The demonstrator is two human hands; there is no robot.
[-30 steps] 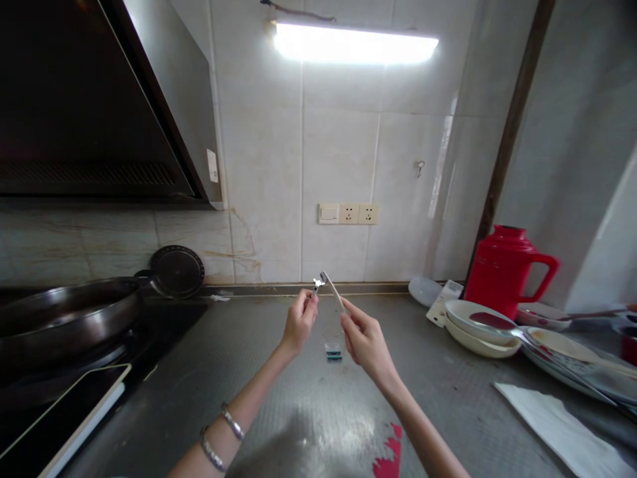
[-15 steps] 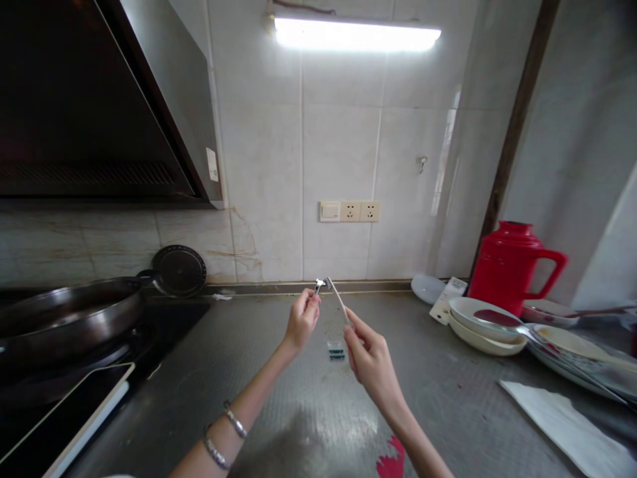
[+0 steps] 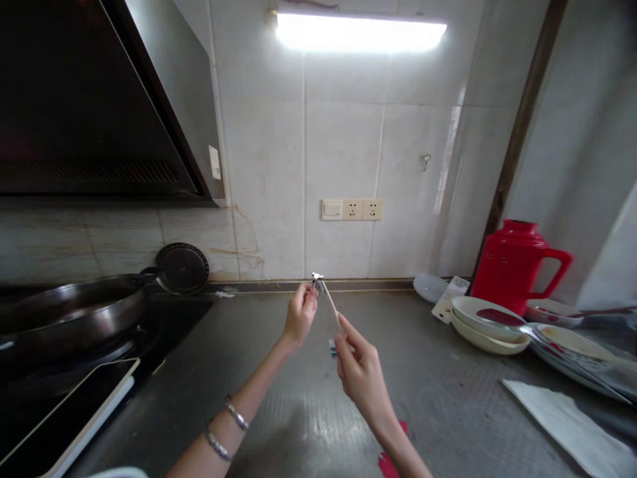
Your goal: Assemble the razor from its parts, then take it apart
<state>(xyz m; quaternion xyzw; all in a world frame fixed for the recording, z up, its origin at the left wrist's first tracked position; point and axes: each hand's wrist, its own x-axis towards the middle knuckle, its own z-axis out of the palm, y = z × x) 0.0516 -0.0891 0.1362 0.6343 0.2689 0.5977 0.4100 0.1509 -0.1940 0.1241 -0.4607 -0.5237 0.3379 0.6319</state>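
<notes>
At the centre, above the back of the counter, my left hand [image 3: 301, 312] is closed on a small silver piece with a white top [image 3: 316, 276], too small to name surely. My right hand [image 3: 359, 365] pinches the pale handle of a slim toothbrush [image 3: 330, 305]. Its dark bristled end is up against the small piece or very close to it; contact is hard to tell. Below, partly covered by my right fingers, a small clear and green packet [image 3: 333, 346] lies on the metal counter [image 3: 288, 405].
A pan [image 3: 74, 309] stands on the stove at left, with a white-edged flat device [image 3: 89, 418] in front. On the right are a red thermos jug [image 3: 507, 265], stacked bowls [image 3: 488, 338], plates [image 3: 587, 355] and a white paper sheet [image 3: 567, 425]. The tiled wall [image 3: 269, 166] closes off the back.
Both hands have shifted slightly left in view, the right one also down. The toothbrush leans more, and my right fingers now cover part of the packet. The view has turned a little.
</notes>
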